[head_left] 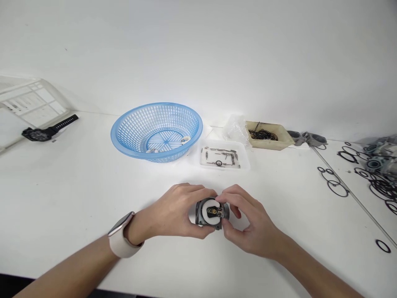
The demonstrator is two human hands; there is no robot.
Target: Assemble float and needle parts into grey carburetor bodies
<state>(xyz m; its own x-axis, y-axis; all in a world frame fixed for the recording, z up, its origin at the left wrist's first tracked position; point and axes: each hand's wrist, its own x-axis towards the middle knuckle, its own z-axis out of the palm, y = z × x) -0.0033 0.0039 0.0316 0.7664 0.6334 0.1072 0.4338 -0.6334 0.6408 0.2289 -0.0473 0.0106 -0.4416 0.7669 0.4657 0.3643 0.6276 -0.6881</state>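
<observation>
At my far left, a framed sheet (31, 99) carries printed lines and boxes, too small for me to read. Beside it lies a black watch (40, 134); I can make out no brand on its dial. The smartwatch (124, 238) on my left wrist shows me no readable writing either.

The blue basket (115, 134) stands beyond my left hand (180, 211), whose thumb and fingers grip the grey metal body (199, 213) from both sides. That body is in front of me, between my hands, its white ring (205, 212) and brass-coloured parts (214, 211) facing up. My right hand (252, 223) pinches its round collar (226, 211), thumb below, fingers above; I can't tell whether the collar is separate.

I judge this to be a fitting or adjusting step at the collar. The next move calls for a firm left hold and small, careful right fingertip work.

Past the body sits a shallow tray (245, 159) of small metal parts, then a yellowish box (269, 143) holding black rings. More loose rings (328, 188) lie further right. I find no legible label on any of these.
</observation>
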